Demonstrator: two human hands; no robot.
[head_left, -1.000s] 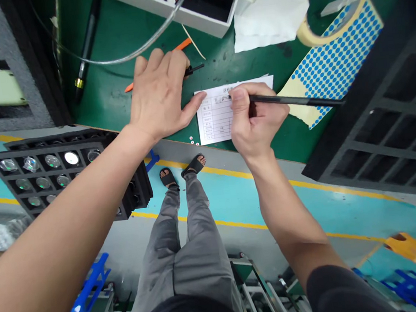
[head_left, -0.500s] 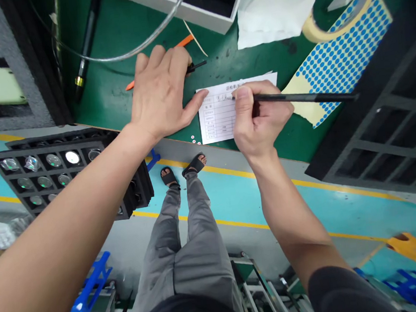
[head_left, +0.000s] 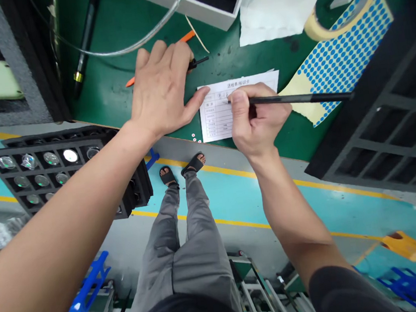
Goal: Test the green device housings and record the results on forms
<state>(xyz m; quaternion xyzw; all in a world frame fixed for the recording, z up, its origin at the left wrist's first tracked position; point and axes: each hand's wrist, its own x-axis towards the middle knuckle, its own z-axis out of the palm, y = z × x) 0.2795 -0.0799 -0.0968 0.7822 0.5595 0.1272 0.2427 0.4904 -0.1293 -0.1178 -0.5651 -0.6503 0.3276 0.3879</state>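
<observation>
My right hand [head_left: 259, 115] grips a long black pen [head_left: 299, 98], its tip on the upper part of a white printed card [head_left: 216, 125] with a table form and some handwriting. Palm down on the green table, my left hand [head_left: 163, 88] has its thumb stretched out to the card's upper left edge, apart from the fingers. An orange stick [head_left: 187, 36] passes beneath its fingers. A thin black item [head_left: 202, 61] pokes out beside the index finger; its other end is hidden.
A grey box [head_left: 207, 17], white paper [head_left: 277, 10], tape roll [head_left: 311, 26] and blue-dot sticker sheet [head_left: 352, 39] lie at the back. Foam trays stand at left [head_left: 38, 70] and right [head_left: 329, 162]. A clear tube [head_left: 135, 46] arches above my left hand. Another black pen [head_left: 84, 45] lies left.
The pen tip has moved slightly left and down on the card, with my right hand following. More of the printed heading shows. My left hand stays in place.
</observation>
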